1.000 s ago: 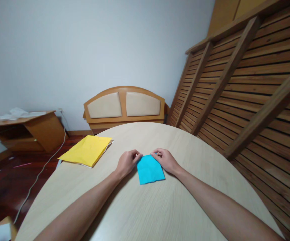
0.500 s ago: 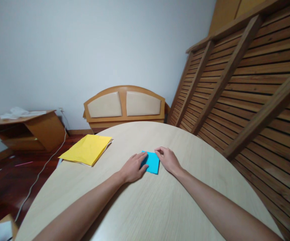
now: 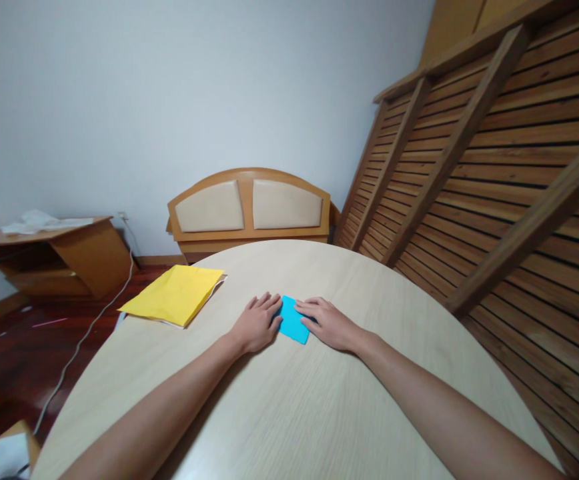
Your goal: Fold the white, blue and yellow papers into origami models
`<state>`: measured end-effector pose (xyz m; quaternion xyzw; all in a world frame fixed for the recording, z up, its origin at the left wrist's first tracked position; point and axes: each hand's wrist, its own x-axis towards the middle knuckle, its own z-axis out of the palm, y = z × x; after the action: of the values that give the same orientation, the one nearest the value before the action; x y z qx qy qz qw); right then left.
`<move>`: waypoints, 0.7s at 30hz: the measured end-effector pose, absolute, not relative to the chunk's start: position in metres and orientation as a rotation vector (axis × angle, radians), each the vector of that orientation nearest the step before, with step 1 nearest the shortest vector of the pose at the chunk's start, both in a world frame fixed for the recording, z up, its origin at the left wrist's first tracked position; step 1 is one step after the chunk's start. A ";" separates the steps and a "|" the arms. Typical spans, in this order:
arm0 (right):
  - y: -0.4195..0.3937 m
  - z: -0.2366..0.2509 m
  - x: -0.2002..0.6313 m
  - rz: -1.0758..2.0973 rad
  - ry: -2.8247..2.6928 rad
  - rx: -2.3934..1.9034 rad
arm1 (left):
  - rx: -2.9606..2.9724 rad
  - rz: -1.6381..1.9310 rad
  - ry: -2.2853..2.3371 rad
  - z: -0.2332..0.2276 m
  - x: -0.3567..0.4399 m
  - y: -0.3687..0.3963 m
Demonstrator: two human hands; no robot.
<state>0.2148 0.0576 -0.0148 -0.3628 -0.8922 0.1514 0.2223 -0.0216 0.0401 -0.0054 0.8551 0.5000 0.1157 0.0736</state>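
A small blue sheet of paper (image 3: 292,324) lies flat on the pale round table (image 3: 289,407), turned slightly askew. At its left edge rests my left hand (image 3: 255,324), palm down, fingers stretched out and a little apart, the thumb and fingertips by the paper's side. My right hand (image 3: 330,324) lies over the right part of the sheet with fingers extended onto it, hiding that edge. Neither hand grips the paper. Whether the sheet is folded I cannot tell.
A yellow paper packet (image 3: 174,295) with white sheets peeking out lies at the table's left edge. Beyond the table stands a headboard (image 3: 248,203); a wooden slatted frame (image 3: 469,193) leans at the right. A low cabinet (image 3: 89,257) and a cable (image 3: 77,357) are at left.
The blue paper has turned and shifted slightly left. My left hand has slid left to its edge, and my right hand has moved onto it, its fingers going from a pinch to flat.
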 end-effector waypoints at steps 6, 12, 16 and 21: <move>0.048 -0.003 0.215 0.400 -2.577 -0.972 | 2.714 0.346 1.189 -0.004 -0.022 0.038; 0.049 -0.002 0.221 0.411 -2.614 -0.938 | 2.712 0.303 1.207 -0.005 -0.025 0.039; 0.050 -0.001 0.227 0.395 -2.632 -0.887 | 2.733 0.280 1.159 -0.004 -0.029 0.039; 0.050 0.002 0.227 0.367 -2.625 -0.835 | 2.742 0.296 1.114 -0.002 -0.030 0.038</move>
<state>0.2271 0.0503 0.0016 -0.2956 -0.9291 0.1298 0.1805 -0.0304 0.0383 -0.0018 0.9186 0.3733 0.0992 0.0836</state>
